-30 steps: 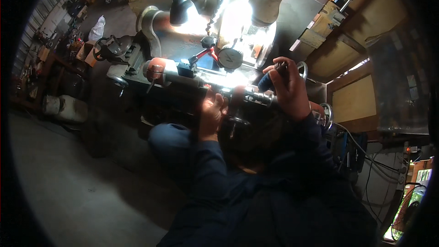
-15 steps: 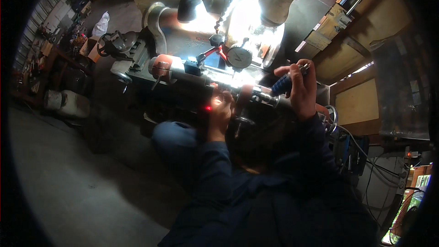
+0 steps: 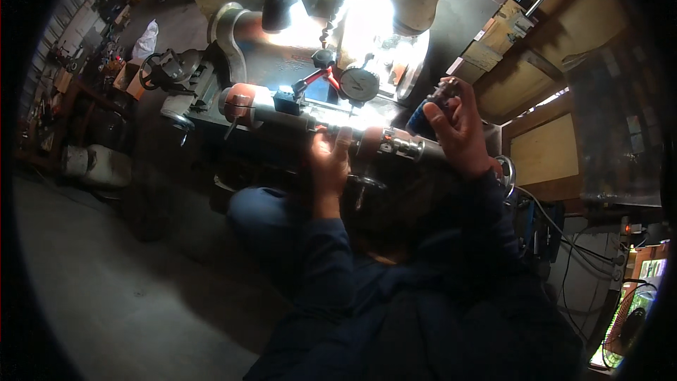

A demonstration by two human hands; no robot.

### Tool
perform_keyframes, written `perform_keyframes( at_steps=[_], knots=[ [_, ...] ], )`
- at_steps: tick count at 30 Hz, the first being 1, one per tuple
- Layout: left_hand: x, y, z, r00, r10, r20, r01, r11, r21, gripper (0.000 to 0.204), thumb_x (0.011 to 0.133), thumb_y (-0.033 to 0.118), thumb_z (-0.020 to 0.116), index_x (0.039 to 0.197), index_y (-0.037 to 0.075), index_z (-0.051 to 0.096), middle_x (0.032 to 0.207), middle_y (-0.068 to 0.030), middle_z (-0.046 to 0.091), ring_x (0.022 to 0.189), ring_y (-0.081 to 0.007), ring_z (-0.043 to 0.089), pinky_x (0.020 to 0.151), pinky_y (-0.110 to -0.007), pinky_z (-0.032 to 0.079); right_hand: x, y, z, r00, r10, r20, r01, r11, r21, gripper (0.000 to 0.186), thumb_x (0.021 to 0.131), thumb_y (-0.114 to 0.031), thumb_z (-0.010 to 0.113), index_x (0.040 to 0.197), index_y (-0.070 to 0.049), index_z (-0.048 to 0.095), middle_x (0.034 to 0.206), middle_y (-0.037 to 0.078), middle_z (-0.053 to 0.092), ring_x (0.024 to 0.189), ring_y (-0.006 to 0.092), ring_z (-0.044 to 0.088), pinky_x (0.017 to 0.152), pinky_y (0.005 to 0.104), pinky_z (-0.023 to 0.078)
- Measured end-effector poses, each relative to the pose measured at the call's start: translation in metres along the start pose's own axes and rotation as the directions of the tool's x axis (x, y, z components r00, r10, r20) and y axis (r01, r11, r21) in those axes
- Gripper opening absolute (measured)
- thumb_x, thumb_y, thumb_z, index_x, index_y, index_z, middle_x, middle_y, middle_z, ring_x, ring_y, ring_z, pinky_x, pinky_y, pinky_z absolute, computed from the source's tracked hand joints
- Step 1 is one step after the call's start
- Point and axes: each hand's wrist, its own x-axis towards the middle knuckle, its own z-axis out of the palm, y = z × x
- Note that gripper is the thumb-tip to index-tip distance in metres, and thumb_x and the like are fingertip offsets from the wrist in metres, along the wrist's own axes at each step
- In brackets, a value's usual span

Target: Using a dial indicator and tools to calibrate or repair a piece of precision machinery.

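Observation:
My left hand (image 3: 329, 162) is closed around the underside of a bright metal shaft (image 3: 326, 126), its thumb raised along the near side; glare blurs the contact. The shaft lies across a machine between a reddish-brown headstock (image 3: 245, 101) on the left and a tailstock (image 3: 403, 145) on the right. Above it sits a round dial indicator (image 3: 359, 85) on a red arm (image 3: 310, 83), fixed to a dark block (image 3: 287, 101). My right hand (image 3: 462, 131), lifted above the tailstock, grips a tool with a blue handle (image 3: 420, 121) and a metal end (image 3: 446, 89).
Behind the shaft, a black lamp (image 3: 281, 11) and a very bright light stand near a beige curved housing (image 3: 421, 2). Handwheels (image 3: 149, 71) project at the left and right (image 3: 509, 175). A crank handle (image 3: 365, 183) hangs below the shaft. Cables (image 3: 564, 240) run down at the right.
The whole view has shifted slightly left. My right hand has tilted the blue-handled tool more upright. My left hand remains at the shaft, its thumb now higher. A red light spot beside it is gone.

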Motion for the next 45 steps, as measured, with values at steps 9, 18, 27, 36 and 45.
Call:
perform_keyframes(
  at_steps=[9,18,27,36,45],
  knots=[
    [-0.002,0.002,-0.003,0.993,-0.027,0.115,0.044,0.987,-0.151,0.033,0.09,0.024,0.066,0.107,0.001,0.049,0.06,0.0025,0.043,0.049,-0.0047,0.039,0.044,-0.02,0.033,0.0,0.005,0.017,0.998,-0.037,0.058,0.046,0.987,-0.156,0.047,0.09,-0.02,0.066,0.125,-0.003,0.041,0.091,0.019,0.063,0.081,0.0288,0.066,0.074,0.0369,0.051],
    [-0.001,0.001,-0.007,0.983,-0.019,0.181,0.043,0.99,-0.131,0.029,0.091,0.026,0.064,0.104,0.004,0.049,0.059,0.0027,0.043,0.048,-0.0055,0.038,0.045,-0.021,0.031,0.001,-0.002,0.021,0.997,-0.007,0.082,0.026,0.974,-0.227,0.048,0.089,-0.019,0.068,0.124,-0.002,0.04,0.087,0.021,0.061,0.08,0.0329,0.066,0.072,0.0386,0.051],
    [-0.004,0.005,-0.005,0.987,-0.045,0.156,0.066,0.989,-0.131,0.028,0.09,0.025,0.064,0.101,0.005,0.047,0.056,0.0025,0.041,0.047,-0.006,0.036,0.045,-0.022,0.03,0.004,-0.011,0.024,0.986,-0.109,-0.13,0.095,0.99,-0.107,0.045,0.09,-0.016,0.067,0.123,-0.003,0.041,0.084,0.016,0.06,0.075,0.0266,0.065,0.071,0.0364,0.052],
    [-0.003,0.005,-0.006,0.982,-0.045,0.184,0.068,0.991,-0.116,0.026,0.089,0.027,0.064,0.097,0.007,0.048,0.056,0.0024,0.042,0.047,-0.0058,0.036,0.044,-0.021,0.03,0.0,-0.01,0.024,0.99,-0.096,-0.105,0.081,0.986,-0.146,0.043,0.09,-0.015,0.066,0.122,-0.002,0.04,0.085,0.017,0.06,0.075,0.0282,0.065,0.068,0.0371,0.052],
    [-0.003,0.005,-0.009,0.985,-0.041,0.165,0.066,0.986,-0.152,0.024,0.093,0.026,0.064,0.098,0.009,0.049,0.06,0.0025,0.043,0.048,-0.0059,0.037,0.045,-0.02,0.03,-0.013,-0.03,0.006,0.96,-0.131,-0.246,0.129,0.991,-0.025,0.039,0.094,-0.013,0.063,0.125,-0.003,0.043,0.098,0.008,0.057,0.084,0.0134,0.058,0.073,0.0281,0.049]
  ],
)
